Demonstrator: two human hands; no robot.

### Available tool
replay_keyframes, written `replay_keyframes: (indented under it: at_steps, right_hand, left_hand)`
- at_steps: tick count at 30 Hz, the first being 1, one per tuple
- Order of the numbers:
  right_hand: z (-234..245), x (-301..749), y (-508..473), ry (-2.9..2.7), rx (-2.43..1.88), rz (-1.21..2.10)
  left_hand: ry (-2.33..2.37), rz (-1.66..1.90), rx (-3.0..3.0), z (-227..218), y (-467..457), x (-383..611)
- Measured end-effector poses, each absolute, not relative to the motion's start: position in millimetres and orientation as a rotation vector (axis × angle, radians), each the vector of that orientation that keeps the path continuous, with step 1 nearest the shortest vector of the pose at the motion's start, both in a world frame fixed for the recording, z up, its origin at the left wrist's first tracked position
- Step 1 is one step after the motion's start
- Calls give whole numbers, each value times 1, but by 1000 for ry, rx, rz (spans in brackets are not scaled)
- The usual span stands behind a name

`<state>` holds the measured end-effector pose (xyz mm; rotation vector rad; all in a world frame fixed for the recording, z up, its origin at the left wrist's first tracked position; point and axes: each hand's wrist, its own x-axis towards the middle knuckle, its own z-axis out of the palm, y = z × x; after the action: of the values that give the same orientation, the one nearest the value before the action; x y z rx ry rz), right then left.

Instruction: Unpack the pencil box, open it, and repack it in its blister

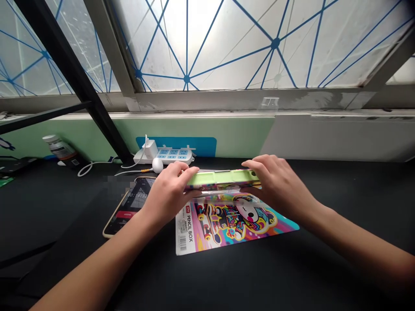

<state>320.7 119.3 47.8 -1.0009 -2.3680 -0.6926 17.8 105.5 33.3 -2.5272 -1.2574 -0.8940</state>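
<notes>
Between my two hands is a pencil box (223, 178) with a light green edge turned toward me. My left hand (173, 183) grips its left end, thumb below and fingers above. On the other end, my right hand (270, 179) closes around the right corner. A colourful printed card (236, 222), marked "PENCIL BOX" with a barcode and a cartoon figure, lies flat on the table under and in front of the box. Whether the card is joined to the box cannot be made out. A clear strip shows along the box's lower side.
A phone (125, 207) lies left of the card, beside my left forearm. Behind it stand a white power strip (173, 154) with a plug and cable, and a small white round object (157, 165). A bottle (63, 151) leans at the back left, near a black metal bar (78, 82).
</notes>
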Motion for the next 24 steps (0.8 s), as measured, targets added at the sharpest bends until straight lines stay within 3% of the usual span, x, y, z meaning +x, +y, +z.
replay_keyframes:
  at_steps: [4,9,13,19,24]
  right_hand:
    - [69,321,92,-2282,-827,-918]
    - [55,340,45,-2337,-818,-677]
    - [24,359,16,-2408,-830,-459]
    - [-5,370,10,-2525,-777,-287]
    - [-9,369,19,-2506,-767,-226]
  left_hand:
    - [-994,-986,-2384,53,91,17]
    - [-789,-903,-2488,70,64,22]
    - [-723,-791,-2655,50,39,28]
    - [-1025,-729,-2931,-3,9,9]
    - [-1501,-829,-3001,-15,1,-7]
